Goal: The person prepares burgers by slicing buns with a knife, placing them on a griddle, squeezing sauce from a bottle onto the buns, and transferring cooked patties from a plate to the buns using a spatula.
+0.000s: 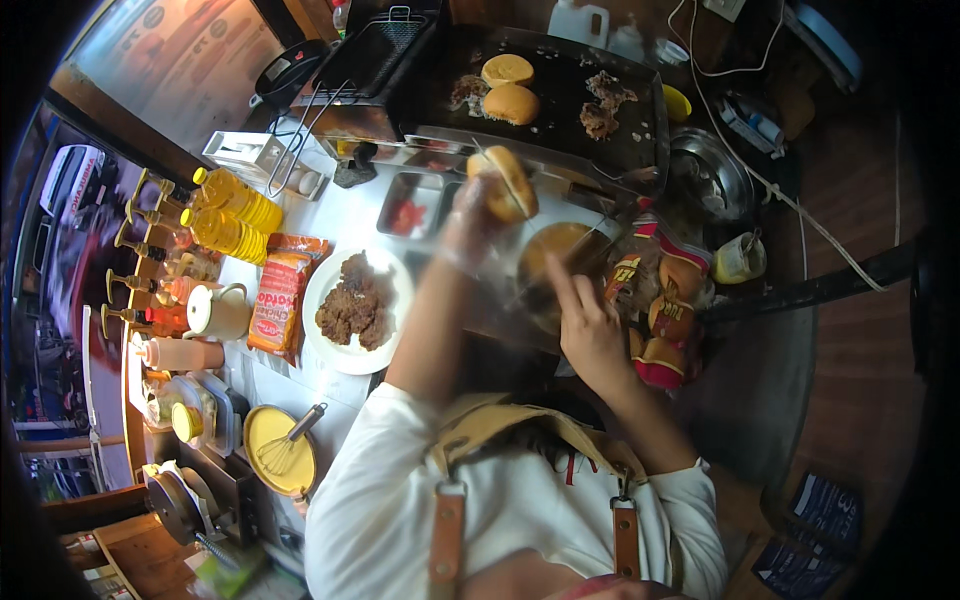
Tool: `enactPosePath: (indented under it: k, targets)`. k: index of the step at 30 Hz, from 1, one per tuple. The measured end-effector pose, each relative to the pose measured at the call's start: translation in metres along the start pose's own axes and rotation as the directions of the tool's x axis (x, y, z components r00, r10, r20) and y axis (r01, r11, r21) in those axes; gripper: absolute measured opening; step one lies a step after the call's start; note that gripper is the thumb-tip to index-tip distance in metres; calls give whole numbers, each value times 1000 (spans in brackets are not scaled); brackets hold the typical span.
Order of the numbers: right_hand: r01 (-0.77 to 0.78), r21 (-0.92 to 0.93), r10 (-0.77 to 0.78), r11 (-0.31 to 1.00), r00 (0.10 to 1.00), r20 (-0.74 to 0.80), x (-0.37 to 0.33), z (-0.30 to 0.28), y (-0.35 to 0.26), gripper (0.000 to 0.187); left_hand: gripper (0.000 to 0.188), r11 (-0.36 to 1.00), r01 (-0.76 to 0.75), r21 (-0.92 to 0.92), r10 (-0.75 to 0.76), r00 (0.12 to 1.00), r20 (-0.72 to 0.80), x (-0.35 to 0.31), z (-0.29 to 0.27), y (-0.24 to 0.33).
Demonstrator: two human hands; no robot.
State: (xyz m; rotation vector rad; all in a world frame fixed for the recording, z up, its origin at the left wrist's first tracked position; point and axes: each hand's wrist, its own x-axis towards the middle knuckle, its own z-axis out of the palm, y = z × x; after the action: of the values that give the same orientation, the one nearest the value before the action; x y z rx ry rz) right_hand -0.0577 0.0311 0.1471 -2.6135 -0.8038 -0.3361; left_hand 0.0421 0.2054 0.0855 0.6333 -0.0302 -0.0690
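Observation:
My left hand (468,212), blurred by motion, is raised in front of the griddle and closed around a burger bun (502,184). The bun is tilted on edge, and a pale line runs between its halves. Something clear and filmy shows around this hand. Lower and to the right, my right hand (592,335) has its index finger stretched upward, with no object visible in it. Just beyond its fingertips is a round brown surface (560,247), partly hidden. Packaged buns (672,318) in a red-and-clear bag lie to the right of this hand.
A black griddle (555,75) at the back bears two bun halves (509,88) and meat pieces (603,105). To the left are a plate (402,300) of browned meat, a steel tray (421,190), oil bottles (228,236), pump bottles and a bowl (262,425) with a whisk.

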Motion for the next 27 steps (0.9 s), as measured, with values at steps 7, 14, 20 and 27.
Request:
enactPosePath:
  k: [7, 14, 20, 27]
  targets:
    - [7, -47, -10, 999, 998, -67, 15, 4, 4, 58, 49, 999, 16, -30, -14, 999, 48, -7, 14, 5]
    - [-64, 302, 33, 951, 994, 108, -30, -51, 13, 54, 44, 996, 29, -84, -51, 960, -274, -3, -7, 39]
    - [-157, 335, 180, 929, 983, -39, -48, -89, 45, 35, 36, 948, -180, 262, 205, 976, -72, 21, -49, 70]
    - [-238, 699, 500, 674, 844, -196, 38, -100, 63, 17, 33, 820, 191, 539, -221, 975, -10, 97, 37, 108]
